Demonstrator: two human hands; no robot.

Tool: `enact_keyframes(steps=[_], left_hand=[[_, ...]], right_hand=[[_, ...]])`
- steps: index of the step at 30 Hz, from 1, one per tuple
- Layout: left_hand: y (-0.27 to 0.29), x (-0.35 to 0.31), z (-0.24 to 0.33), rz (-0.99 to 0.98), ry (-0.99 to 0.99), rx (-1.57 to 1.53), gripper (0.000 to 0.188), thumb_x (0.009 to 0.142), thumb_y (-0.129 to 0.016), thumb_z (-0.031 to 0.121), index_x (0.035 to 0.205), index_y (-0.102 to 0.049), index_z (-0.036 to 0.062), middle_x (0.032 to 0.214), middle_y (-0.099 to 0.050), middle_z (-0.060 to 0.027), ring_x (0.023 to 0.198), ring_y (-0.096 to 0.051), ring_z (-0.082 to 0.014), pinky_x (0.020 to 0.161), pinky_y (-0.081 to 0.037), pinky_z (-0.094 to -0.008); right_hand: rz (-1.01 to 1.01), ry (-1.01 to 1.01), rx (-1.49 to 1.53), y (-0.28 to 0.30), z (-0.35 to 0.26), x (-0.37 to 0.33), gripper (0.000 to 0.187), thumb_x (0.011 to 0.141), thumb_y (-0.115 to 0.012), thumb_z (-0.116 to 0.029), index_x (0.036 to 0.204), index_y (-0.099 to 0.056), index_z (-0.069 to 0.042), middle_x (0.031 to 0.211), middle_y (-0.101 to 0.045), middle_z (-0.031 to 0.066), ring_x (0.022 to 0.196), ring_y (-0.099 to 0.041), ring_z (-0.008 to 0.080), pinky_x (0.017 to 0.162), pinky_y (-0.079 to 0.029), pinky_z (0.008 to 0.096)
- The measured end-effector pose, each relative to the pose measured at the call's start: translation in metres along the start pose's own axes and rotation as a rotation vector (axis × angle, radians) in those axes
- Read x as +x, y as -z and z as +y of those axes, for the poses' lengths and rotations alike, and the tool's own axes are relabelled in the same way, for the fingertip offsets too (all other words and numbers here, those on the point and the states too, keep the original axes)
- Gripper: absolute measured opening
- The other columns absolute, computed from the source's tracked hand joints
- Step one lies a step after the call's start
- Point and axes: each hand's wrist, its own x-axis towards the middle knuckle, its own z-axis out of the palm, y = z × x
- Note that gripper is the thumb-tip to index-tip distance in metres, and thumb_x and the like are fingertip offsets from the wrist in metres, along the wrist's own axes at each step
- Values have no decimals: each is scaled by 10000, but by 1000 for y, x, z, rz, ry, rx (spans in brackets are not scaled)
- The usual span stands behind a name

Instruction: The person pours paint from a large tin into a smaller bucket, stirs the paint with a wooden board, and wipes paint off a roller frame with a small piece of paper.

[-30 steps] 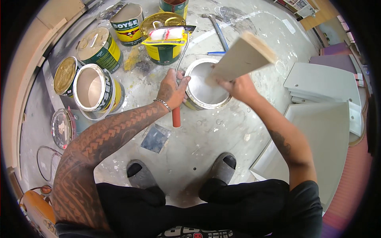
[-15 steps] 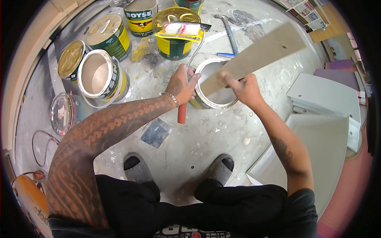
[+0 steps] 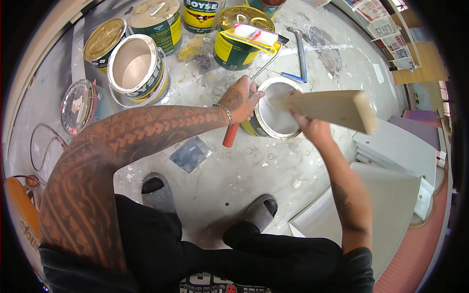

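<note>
- The left arm comes from the lower left, elbow bent; its left hand (image 3: pixel 242 99) has fingers curled closed around the paint roller (image 3: pixel 231 135), beside the open can's (image 3: pixel 277 136) rim.
- The roller's wire runs up to a white head above a gold-lidded can (image 3: pixel 237 52).
- The right forearm rises from the lower right; the right hand (image 3: pixel 312 128) has fingers closed on a pale board (image 3: pixel 332 108), tilted up to the right, its lower end at the can's mouth. Blur hides how deep it sits.
- The can stands on the paint-spotted grey floor (image 3: pixel 229 171), ahead of two grey sandals (image 3: pixel 159 193).
- More cans, one an open pail (image 3: pixel 134 63), stand toward the floor's far left corner; a hammer (image 3: pixel 302 53) lies beyond the can.
- White panels (image 3: pixel 398 151) line the floor's right edge.
- Between can and sandals runs open floor, a dark square sheet (image 3: pixel 190 155) at its left.
</note>
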Motion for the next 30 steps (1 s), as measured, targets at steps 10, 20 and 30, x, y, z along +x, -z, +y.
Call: enact_keyframes(steps=[10,20,30], left_hand=[[2,2,-8,20,-80,22,325,979,-638,244,1048,-432,1,892,-641,-148,544,-654,-170,500,-553,-318],[3,1,-5,1,-27,22,323,978,-631,253,1041,-431,8,919,-644,-152,554,-661,-170,495,-550,-318],[5,1,-2,-6,-25,26,307,986,-622,242,1029,-433,5,925,-648,-149,546,-656,-164,493,-550,-315]], right_hand=[[-77,-4,97,5,3,12,305,867,-762,-114,1150,-706,-14,1079,-732,121,975,-692,272,896,-529,382],[-72,-152,118,9,-2,19,235,895,-738,-103,1107,-723,-2,1153,-720,140,1031,-684,263,916,-524,371],[-305,-185,406,15,-14,13,303,882,-763,-175,1150,-707,-46,1079,-727,121,989,-686,248,878,-536,378]])
